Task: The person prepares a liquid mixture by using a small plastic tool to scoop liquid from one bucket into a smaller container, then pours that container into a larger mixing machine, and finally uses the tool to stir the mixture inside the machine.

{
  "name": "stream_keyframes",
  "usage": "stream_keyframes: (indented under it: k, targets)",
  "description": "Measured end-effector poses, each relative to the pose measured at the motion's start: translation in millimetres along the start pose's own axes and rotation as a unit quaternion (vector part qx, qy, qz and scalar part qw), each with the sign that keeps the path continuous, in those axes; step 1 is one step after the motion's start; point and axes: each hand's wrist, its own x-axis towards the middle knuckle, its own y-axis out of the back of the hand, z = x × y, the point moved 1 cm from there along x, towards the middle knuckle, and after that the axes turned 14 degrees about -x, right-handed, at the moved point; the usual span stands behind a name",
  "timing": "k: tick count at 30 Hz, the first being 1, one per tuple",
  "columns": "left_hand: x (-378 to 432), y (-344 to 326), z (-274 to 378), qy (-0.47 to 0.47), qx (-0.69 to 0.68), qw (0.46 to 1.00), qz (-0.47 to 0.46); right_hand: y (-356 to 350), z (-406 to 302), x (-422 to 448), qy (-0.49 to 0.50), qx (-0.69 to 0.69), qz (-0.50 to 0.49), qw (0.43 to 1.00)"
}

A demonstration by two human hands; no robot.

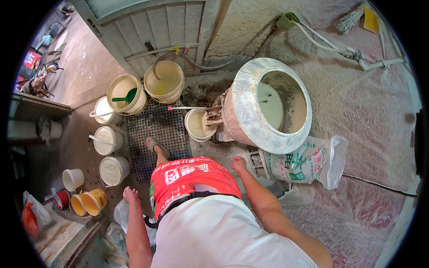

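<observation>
My left hand [131, 195] hangs at my left side with nothing seen in it, its fingers loosely bent and a little apart. The white bucket [114, 171] nearest it is filled with a pale, whitish substance. My right hand [238, 163] is held low in front of my right hip, the fingers curled in, with no object visible. Beyond it stands a tilted drum mixer [243, 104], its wide mouth showing pale liquid [269, 105] inside. A printed woven plastic sack [303, 164] lies at the mixer's foot, right of this hand.
A perforated rubber mat [157, 124] lies underfoot. Farther off, a bucket [121, 83] holds a green scoop [127, 97]; a hose [156, 68] dips into another bucket [174, 90]. A pail [200, 134] sits under the mixer's side. Yellow buckets [95, 201] stand left.
</observation>
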Motion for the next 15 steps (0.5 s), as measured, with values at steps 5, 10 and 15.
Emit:
stream_keyframes:
  k: [5,10,15]
  targets:
    - [0.0,1.0,-0.4,0.002,-0.005,1.0,-0.001,3.8,-12.2,-13.1,0.003,-0.015,-0.001,1.0]
    - [-6.2,-7.4,-0.3,0.0,-0.004,1.0,0.004,9.8,-13.8,-8.9,-0.004,-0.047,-0.003,0.999]
    - [-6.0,-6.5,3.3,-0.007,-0.004,1.0,0.004,9.4,-20.4,-14.8,-0.006,-0.049,-0.002,0.999]
